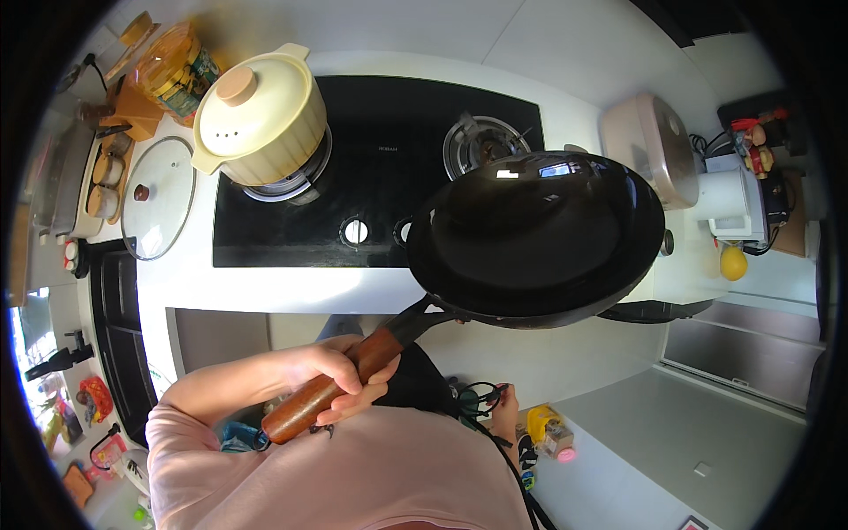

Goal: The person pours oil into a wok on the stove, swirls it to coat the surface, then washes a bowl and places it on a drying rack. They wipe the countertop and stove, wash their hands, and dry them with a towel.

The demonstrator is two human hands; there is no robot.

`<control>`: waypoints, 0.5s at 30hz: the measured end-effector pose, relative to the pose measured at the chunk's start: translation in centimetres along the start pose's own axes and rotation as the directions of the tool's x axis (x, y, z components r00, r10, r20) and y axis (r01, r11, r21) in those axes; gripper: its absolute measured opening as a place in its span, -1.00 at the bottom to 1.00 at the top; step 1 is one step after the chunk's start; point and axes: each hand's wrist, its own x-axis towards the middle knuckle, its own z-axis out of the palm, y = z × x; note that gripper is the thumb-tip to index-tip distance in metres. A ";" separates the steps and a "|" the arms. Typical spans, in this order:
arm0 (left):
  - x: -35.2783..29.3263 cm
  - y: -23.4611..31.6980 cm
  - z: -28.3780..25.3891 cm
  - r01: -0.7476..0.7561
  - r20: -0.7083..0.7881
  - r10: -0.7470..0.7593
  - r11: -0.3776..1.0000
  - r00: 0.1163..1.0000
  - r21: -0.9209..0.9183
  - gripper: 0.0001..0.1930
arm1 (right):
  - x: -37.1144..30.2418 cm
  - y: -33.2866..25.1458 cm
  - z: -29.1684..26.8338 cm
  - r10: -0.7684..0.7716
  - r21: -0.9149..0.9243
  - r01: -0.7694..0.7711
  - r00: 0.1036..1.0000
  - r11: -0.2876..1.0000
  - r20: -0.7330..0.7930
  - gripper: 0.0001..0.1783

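My left hand [340, 375] is closed around the brown wooden handle of a black wok [539, 238]. The wok is raised and tilted, its dark glossy inner surface showing, over the right part of the black gas hob [380, 177]. It covers part of the right burner [481, 141] and part of one knob. Low at my right side is my right hand [505, 405], beside a looped black cord [477, 397]; its fingers are too small and partly hidden to read. On the left burner stands a lidded cream pot [269, 124].
A glass lid [159, 199] lies left of the hob, near spice jars [104, 185] and a plastic-wrapped yellow package [177, 75]. A rice cooker [649, 150] stands at the right. The dark sink [119, 327] is at far left. A yellow bag [546, 424] sits low on the right.
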 end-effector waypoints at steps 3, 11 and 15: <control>0.6 -0.1 -0.2 -0.020 0.028 0.019 1.000 0.999 0.019 -0.77 | -0.2 1.4 0.0 0.017 -0.046 -0.018 1.000 0.999 -0.023 -0.97; 2.5 0.0 -0.8 -0.054 0.113 0.051 0.998 0.992 0.024 -0.74 | -1.8 0.2 -1.0 -0.007 -0.040 0.005 0.998 0.999 -0.058 -0.93; 3.8 0.0 -0.9 -0.085 0.136 0.074 0.993 0.988 0.077 -0.73 | -2.4 -0.5 -1.8 -0.008 -0.009 0.008 0.998 1.000 -0.059 -0.95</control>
